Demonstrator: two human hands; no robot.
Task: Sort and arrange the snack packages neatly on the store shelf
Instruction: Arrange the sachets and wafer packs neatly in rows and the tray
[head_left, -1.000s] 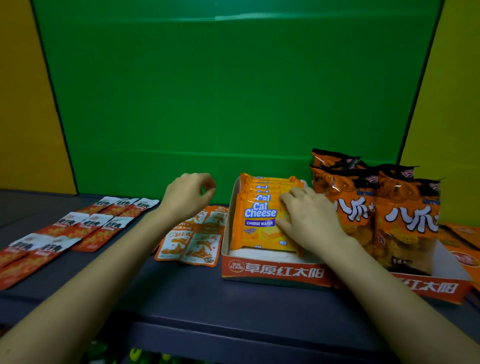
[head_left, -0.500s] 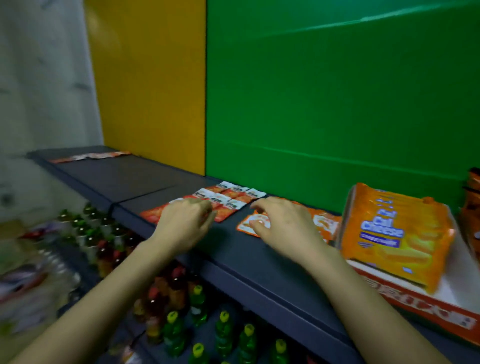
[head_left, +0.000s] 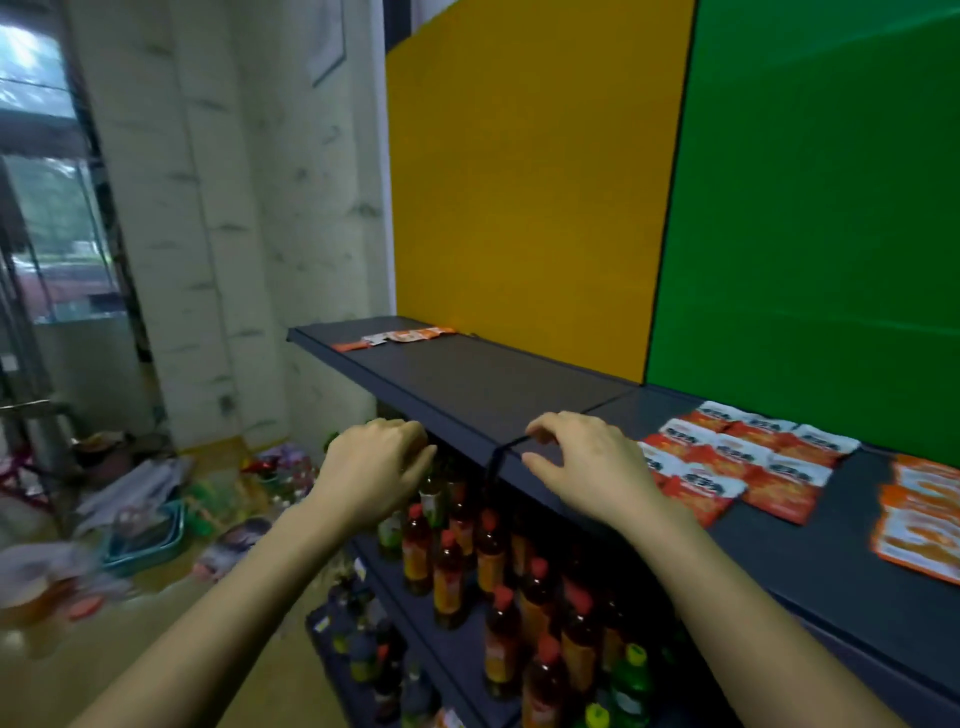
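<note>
Dark shelf runs from beyond the left hand to past the right hand, backed by a yellow panel ahead of both hands and a green panel beyond the right hand. Lower shelf of bottles sits beneath and between the two forearms. Red and white snack packets lie flat in rows on the shelf just right of the right hand, the nearest one partly hidden behind it. Orange packets lie farther right, at the frame edge. A short strip of packets lies at the far end, well beyond the left hand. Left hand hangs at the shelf's front edge, fingers loosely curled, holding nothing visible. Right hand is over the front edge, fingers spread and bent, empty
</note>
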